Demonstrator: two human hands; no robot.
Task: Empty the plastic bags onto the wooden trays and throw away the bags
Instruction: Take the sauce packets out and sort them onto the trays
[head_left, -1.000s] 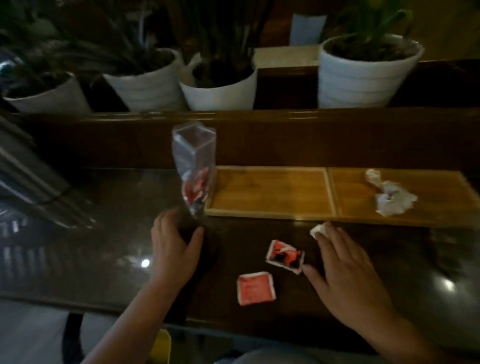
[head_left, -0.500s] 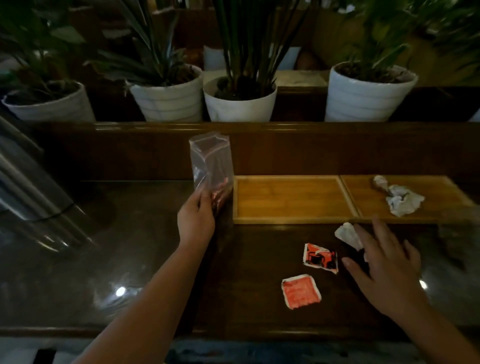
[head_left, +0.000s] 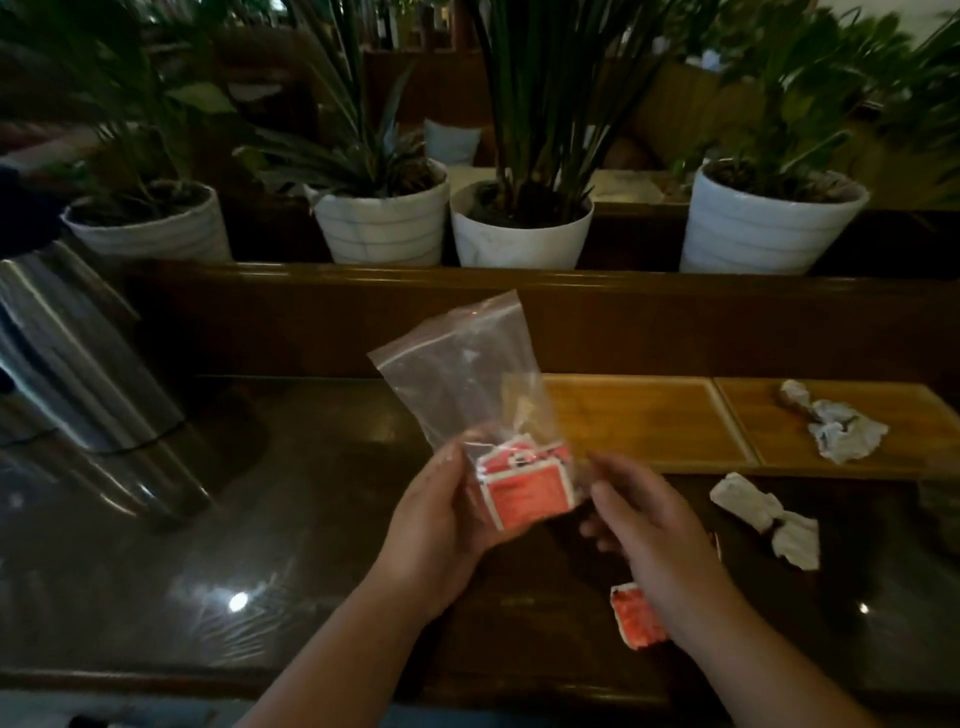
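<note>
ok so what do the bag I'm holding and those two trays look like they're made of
The bag looks like thin clear plastic film: the red packets and the tray edge show through it, and a zip strip runs across its top. The trays look like wood, possibly bamboo: warm tan, faint straight grain, raised rims, a dull sheen.

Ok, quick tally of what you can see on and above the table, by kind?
Plastic bag: 1, held up in both hands
Wooden trays: 2
Crumpled white wrappers: 2
Loose red packets on the table: 1 visible
White plant pots: 4
Total: 10
</note>
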